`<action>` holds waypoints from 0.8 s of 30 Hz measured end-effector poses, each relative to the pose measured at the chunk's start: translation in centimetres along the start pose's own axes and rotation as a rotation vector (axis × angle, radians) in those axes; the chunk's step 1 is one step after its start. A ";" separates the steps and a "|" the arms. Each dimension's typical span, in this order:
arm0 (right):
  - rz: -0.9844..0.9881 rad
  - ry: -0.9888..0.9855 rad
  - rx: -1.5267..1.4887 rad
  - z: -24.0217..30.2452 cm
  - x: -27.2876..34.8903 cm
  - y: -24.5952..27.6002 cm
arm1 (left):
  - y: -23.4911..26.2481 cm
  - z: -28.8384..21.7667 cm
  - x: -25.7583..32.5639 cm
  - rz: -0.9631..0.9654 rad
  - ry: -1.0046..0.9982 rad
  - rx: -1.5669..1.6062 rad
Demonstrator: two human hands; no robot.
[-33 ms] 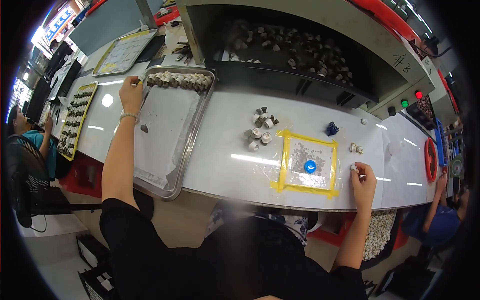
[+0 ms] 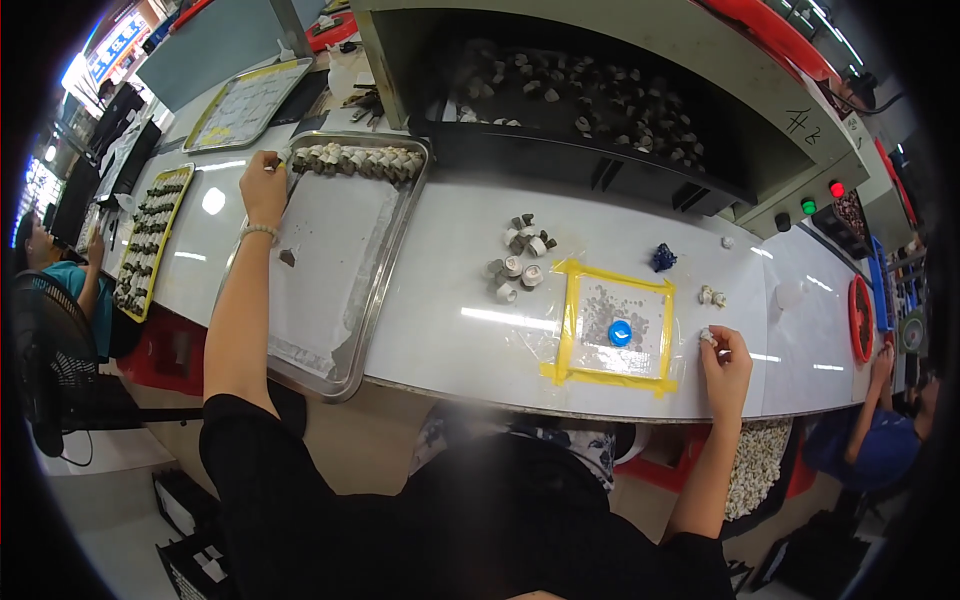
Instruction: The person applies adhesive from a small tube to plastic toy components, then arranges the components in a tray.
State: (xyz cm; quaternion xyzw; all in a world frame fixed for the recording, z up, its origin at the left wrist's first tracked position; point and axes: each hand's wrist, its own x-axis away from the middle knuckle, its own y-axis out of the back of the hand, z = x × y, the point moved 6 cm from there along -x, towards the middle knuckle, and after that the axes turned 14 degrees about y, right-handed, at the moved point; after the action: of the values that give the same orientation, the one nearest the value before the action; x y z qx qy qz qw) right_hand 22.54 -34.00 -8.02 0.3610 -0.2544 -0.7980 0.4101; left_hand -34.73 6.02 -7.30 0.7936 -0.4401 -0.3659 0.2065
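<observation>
My left hand (image 2: 262,192) is at the far left corner of a metal tray (image 2: 372,290), its fingers pinched on a small pale-and-dark part that they mostly hide. Beside it, along the tray's far edge, stands a row of small white-and-dark parts (image 2: 360,162). White paper (image 2: 322,240) with a dark scrap on it lines the tray. My right hand (image 2: 729,368) is closed on a small white piece (image 2: 707,336) over the table's right part. Just beyond it lie a few similar cream pieces (image 2: 712,297). A blue round cap (image 2: 620,333) sits on a yellow-taped square (image 2: 655,360).
Loose white-and-dark parts (image 2: 516,268) lie mid-table, and a dark blue lump (image 2: 664,257) behind the square. A lit machine housing (image 2: 600,170) with more parts stands at the back. A yellow-rimmed tray (image 2: 155,240) and a co-worker (image 2: 75,280) are at left, another person (image 2: 860,440) at right.
</observation>
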 end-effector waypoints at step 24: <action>0.130 0.252 0.063 3.3 -0.4 -1.5 | -0.8 -20.9 28.2 0.884 -0.932 0.108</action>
State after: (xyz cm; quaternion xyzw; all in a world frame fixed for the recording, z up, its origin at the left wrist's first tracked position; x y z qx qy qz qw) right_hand 19.47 -32.50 -6.89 0.4536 -0.2489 -0.7097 0.4781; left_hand -8.61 -17.36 -5.57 0.3045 -0.7869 -0.5300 0.0848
